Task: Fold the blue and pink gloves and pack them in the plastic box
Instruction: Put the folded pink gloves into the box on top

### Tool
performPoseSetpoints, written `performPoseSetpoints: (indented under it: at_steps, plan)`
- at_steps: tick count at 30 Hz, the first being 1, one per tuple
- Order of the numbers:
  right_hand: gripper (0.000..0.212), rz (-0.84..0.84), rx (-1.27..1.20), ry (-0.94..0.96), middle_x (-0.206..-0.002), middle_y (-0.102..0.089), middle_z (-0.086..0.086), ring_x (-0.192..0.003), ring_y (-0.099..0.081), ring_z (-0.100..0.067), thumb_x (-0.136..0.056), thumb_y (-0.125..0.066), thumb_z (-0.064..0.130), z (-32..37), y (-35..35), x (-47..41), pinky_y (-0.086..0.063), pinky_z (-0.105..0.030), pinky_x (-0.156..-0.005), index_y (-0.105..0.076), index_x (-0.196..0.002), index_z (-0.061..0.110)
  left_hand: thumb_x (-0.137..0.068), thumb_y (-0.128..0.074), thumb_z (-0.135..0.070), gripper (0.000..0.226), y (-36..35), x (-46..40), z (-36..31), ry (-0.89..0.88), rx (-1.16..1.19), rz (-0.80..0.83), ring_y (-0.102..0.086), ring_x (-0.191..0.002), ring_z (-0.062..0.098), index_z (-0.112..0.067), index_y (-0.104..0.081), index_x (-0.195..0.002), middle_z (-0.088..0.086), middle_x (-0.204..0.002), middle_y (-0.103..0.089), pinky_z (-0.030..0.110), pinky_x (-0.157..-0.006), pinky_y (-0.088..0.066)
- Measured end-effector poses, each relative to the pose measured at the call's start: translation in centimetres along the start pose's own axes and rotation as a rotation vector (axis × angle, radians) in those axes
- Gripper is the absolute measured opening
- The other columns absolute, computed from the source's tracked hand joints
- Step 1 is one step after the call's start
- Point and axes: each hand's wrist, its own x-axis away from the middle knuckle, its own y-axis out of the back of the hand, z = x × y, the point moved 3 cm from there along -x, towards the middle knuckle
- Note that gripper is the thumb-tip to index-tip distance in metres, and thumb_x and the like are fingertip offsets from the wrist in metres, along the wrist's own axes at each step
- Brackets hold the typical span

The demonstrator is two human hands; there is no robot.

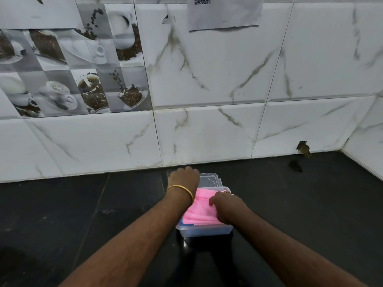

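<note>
A clear plastic box [205, 232] stands on the dark counter, close to me. A folded pink glove [200, 211] fills its top, and a blue glove [185, 223] shows underneath at the near left corner. My right hand [228, 206] lies on the pink glove with bent fingers, holding it down at the right side of the box. The box's clear lid [210, 179] lies flat just behind the box. My left hand [184, 179], with a gold bangle at the wrist, covers the lid's left part. Its fingers curl over the lid's far edge and are hidden.
The dark stone counter [83, 214] spreads to both sides of the box. A white marble-tiled wall [207, 131] rises right behind the lid. At the right the wall turns a corner [364, 158] toward me.
</note>
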Motion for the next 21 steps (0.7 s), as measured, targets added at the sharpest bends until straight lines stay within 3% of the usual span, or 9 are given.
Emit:
performPoseSetpoints:
  at_steps: [2,4,8,14,21]
  plan:
    - [0.042,0.0,0.009,0.005,-0.133,-0.053,-0.006,-0.122,-0.05,-0.03,-0.089,-0.049,0.016,0.0,0.1,0.1,-0.046,-0.043,-0.097,-0.056,-0.128,0.029,-0.084,-0.062,-0.011,0.043,-0.3,0.0,-0.8,-0.139,-0.037,0.047,-0.056,-0.111,0.033,-0.014,-0.052,-0.125,0.012,-0.122,-0.056,0.044,-0.088,-0.05]
    - [0.042,-0.006,0.018,0.007,-0.133,-0.053,-0.007,-0.121,-0.051,-0.031,-0.089,-0.048,0.016,0.0,0.2,0.1,-0.046,-0.043,-0.096,-0.056,-0.129,0.028,-0.083,-0.06,-0.017,0.033,-1.1,0.0,-1.2,-0.22,0.002,0.2,-0.06,-0.104,0.032,-0.014,-0.059,-0.116,0.011,-0.116,-0.062,0.043,-0.088,-0.053]
    - [0.044,0.013,0.035,0.002,-0.135,-0.051,-0.009,-0.123,-0.049,-0.032,-0.09,-0.048,0.014,0.2,0.3,0.2,-0.046,-0.045,-0.098,-0.054,-0.132,0.026,-0.086,-0.061,-0.019,0.034,-3.0,-0.3,-0.7,-0.226,0.063,0.456,-0.061,-0.105,0.031,-0.009,-0.063,-0.118,0.014,-0.12,-0.064,0.038,-0.093,-0.051]
    - [0.061,0.223,-0.064,0.002,-0.151,-0.04,-0.009,-0.137,-0.04,-0.028,-0.089,-0.056,0.013,-0.5,2.1,-1.1,-0.036,-0.037,-0.113,-0.04,-0.146,0.024,-0.084,-0.059,-0.024,0.042,-4.0,-0.2,-1.5,-0.231,0.039,0.464,-0.063,-0.101,0.033,-0.005,-0.059,-0.122,0.017,-0.114,-0.066,0.04,-0.089,-0.054]
    - [0.081,0.319,-0.012,0.017,-0.15,-0.041,-0.007,-0.134,-0.044,-0.027,-0.08,-0.076,0.025,-1.0,2.4,-1.9,-0.038,-0.041,-0.111,-0.035,-0.149,0.023,-0.085,-0.053,-0.024,0.044,-4.2,-0.2,-2.6,-0.218,0.018,0.549,-0.058,-0.092,0.031,-0.006,-0.058,-0.125,0.017,-0.114,-0.064,0.04,-0.088,-0.051]
